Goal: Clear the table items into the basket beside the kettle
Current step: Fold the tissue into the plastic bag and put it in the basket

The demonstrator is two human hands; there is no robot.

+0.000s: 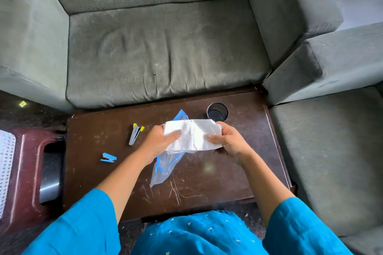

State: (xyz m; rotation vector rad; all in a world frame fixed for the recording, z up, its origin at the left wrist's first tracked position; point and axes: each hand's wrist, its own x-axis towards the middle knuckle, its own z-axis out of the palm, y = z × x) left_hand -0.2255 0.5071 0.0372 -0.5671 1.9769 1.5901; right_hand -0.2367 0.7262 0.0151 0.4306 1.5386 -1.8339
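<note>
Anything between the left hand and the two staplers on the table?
Nothing visible. The grey stapler lies just left of the left hand, and the blue stapler is further left, with only bare table between. But that hand and the right hand both grip the paper towel.

Both hands, left hand [159, 141] and right hand [229, 141], grip a white paper towel [193, 135] at frame centre. A blue stapler [108, 158] lies lower left on the table [228, 176].
</note>
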